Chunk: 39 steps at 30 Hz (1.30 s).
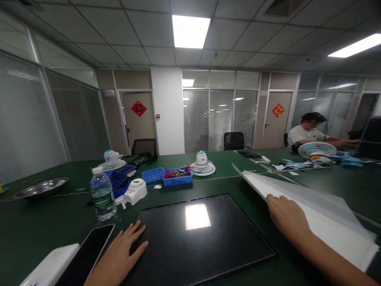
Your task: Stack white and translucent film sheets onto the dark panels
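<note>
A glossy black screen panel [202, 242] lies flat on the green table, with a ceiling light mirrored in it. My left hand [122, 250] rests with spread fingers on the panel's left edge. Off to the right, my right hand [287, 216] grips the edge of a stack of thin white sheets [321, 214], fingers curled over it. The sheets are raised and tilted, their far-left corner lifted, and the upper layers look translucent. Beside my left hand lie a dark-faced phone [89, 254] and a white flat box-like object [52, 264].
A water bottle [102, 194] and a white plastic housing [136, 191] stand left of the panel. Beyond it are a blue tray [177, 181] of wires and a fan part [203, 165]. A metal dish [41, 187] lies far left. Another person [306, 131] sits at the back right.
</note>
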Each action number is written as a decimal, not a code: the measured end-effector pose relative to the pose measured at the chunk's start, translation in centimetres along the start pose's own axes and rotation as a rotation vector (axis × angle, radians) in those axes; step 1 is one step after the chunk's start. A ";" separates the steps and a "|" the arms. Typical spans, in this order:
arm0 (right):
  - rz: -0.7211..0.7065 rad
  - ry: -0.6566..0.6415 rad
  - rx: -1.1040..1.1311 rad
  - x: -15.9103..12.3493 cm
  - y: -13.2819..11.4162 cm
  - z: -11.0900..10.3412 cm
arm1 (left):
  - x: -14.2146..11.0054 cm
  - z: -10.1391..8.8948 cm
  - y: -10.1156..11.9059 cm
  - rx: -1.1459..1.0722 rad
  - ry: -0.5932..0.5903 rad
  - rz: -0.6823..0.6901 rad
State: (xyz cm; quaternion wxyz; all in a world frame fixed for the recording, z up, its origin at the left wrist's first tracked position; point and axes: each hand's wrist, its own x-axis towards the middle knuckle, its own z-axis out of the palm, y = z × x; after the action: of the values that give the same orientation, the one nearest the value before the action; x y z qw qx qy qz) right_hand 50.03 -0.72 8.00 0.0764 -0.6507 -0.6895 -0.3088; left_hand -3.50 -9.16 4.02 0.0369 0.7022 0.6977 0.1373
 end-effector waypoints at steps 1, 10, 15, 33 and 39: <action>0.004 0.018 -0.006 0.1 0.0 -0.3 | 0.0 0.0 0.0 0.000 -0.001 -0.002; -0.086 0.168 0.089 -1.1 -3.6 -4.6 | -0.4 -0.6 0.7 -0.054 0.005 0.017; -0.495 0.246 0.353 -3.6 -8.0 -5.3 | -0.2 0.0 0.2 -0.138 0.059 0.002; -1.012 -0.103 0.850 -5.0 -10.6 -7.1 | 0.1 1.0 -1.4 -0.212 0.112 0.064; -1.048 -0.251 1.095 -4.9 -9.4 -8.3 | 0.1 1.1 -1.8 -0.247 0.126 0.132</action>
State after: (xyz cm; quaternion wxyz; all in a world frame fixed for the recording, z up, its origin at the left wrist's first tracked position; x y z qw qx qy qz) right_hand 39.42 -8.85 9.08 0.1526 -0.1386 -0.9659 0.1570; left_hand -5.02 -8.87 2.52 0.0700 0.7267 0.6288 0.2677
